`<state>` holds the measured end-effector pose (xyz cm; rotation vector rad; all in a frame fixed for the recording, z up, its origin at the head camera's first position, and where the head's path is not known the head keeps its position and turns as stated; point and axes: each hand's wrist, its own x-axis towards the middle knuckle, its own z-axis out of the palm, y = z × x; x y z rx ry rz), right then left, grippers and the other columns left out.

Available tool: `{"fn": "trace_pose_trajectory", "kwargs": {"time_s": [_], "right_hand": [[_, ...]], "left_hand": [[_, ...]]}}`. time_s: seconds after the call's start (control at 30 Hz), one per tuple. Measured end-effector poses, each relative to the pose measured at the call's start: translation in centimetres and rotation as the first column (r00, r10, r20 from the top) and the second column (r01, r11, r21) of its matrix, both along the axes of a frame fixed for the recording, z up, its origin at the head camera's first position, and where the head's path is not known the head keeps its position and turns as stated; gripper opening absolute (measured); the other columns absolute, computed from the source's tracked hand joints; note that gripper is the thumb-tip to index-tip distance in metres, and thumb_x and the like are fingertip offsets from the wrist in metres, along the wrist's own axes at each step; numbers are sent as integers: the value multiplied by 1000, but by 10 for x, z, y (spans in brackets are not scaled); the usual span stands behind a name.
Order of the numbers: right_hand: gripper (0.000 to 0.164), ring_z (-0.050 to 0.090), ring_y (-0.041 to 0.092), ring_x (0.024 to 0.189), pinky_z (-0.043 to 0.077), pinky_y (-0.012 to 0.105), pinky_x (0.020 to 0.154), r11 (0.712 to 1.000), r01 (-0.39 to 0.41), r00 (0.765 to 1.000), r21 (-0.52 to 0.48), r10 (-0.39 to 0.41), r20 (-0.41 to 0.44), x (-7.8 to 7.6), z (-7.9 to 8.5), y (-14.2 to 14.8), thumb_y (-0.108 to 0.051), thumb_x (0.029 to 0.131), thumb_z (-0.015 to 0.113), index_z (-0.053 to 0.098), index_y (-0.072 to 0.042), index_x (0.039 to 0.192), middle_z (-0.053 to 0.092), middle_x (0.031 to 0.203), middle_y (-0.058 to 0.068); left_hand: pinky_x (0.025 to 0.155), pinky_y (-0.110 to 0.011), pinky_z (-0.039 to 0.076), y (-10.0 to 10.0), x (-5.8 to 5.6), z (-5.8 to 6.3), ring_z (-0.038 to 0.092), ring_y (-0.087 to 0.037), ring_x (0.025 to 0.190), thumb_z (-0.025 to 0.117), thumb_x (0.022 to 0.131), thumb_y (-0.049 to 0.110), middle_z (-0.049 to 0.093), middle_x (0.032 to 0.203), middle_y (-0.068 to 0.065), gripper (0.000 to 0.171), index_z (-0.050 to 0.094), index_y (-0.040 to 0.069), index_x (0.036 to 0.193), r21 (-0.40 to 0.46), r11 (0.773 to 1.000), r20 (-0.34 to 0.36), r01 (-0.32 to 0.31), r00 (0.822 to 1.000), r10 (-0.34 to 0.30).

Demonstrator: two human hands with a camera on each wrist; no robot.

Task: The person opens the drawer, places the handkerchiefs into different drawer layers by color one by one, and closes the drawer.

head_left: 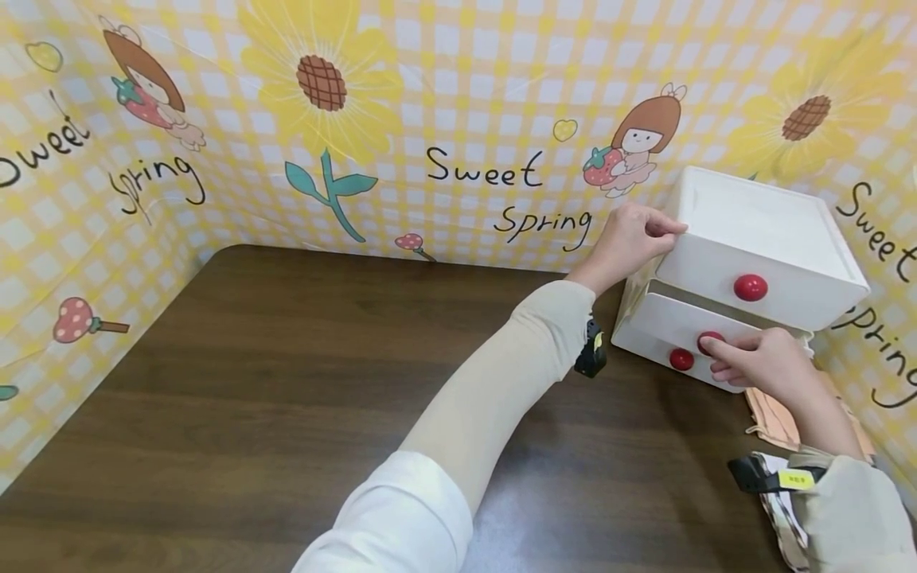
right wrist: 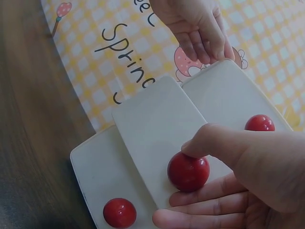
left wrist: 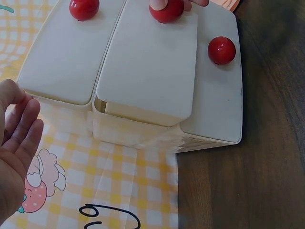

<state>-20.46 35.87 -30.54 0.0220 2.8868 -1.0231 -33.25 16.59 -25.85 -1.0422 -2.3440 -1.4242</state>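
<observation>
with right hand (head_left: 770, 366), pinching red knob (right wrist: 188, 174) of protruding middle drawer (left wrist: 147, 62); with left hand (head_left: 630, 240) above, pinching corner of white cabinet (head_left: 759, 215).

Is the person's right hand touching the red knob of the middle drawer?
Touching. The right wrist view shows the right hand with its thumb pressed against the red knob.

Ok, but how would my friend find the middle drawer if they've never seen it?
At the right end of the brown table in the head view stands a white cabinet. Second from the top is the middle drawer, plain white with a round red knob. Unlike its neighbours above and below, it juts forward, and the right hand pinches its knob.
</observation>
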Motion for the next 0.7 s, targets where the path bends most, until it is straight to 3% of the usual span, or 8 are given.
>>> {"fn": "trace_pose_trajectory", "kwargs": {"time_s": [0.7], "right_hand": [[49,64,15,58,53,29,55,999,-13,1000,-31,13,-12,19,2,-9,-29,91,56,59,19,97,66,69,14]], "left_hand": [[65,-7,42,0,0,0,58,-1,74,64,84,5,70,94,0,18,71,6,100,13,1000,24,2,1000,-2]]}}
